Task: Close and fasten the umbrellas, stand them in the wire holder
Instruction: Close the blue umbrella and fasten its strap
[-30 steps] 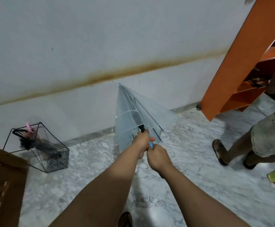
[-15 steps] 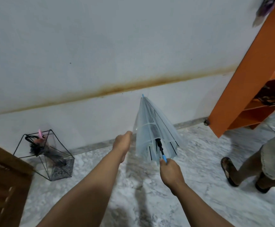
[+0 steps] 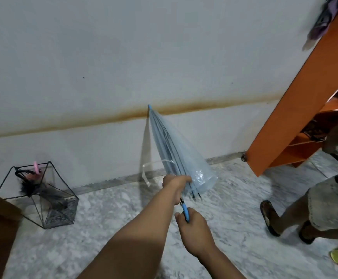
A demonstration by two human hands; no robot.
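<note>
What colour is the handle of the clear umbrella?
Bright blue, the handle seen in the head view, gripped by the right hand.

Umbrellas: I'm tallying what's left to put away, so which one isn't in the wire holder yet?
The clear blue umbrella, held in the air by the left hand and right hand. The dark umbrella already stands in the wire holder.

A clear blue umbrella, folded but unfastened, slants tip-up from the hands, strap dangling. Far left, the wire holder holds a dark umbrella.
</note>
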